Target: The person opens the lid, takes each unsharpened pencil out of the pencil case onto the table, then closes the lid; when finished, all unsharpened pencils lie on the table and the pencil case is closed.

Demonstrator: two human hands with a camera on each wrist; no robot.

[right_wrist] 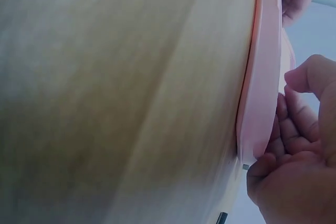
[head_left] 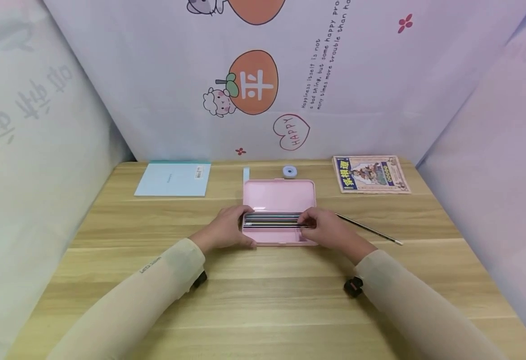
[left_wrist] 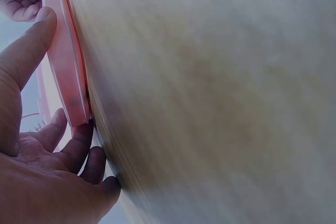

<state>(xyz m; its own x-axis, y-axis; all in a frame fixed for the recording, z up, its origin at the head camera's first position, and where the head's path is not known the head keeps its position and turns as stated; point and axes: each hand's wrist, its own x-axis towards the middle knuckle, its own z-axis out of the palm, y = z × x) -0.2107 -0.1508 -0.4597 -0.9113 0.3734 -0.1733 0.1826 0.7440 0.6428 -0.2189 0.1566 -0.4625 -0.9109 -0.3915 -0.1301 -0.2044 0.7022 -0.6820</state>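
An open pink pencil case lies on the table, its lid tipped back. Several dark and coloured pencils lie lengthwise in its back part. My left hand grips the case's left end. In the left wrist view the thumb rests on the front edge, the other fingers around the end. Over the right end, my right hand pinches a dark pencil by its end between thumb and fingers. In the right wrist view the case wall hides what the fingertips hold.
Right of the case a dark pencil lies slantwise on the table. Behind the case are a light blue strip and a round bluish tape roll. A light blue notebook lies back left, an illustrated book back right.
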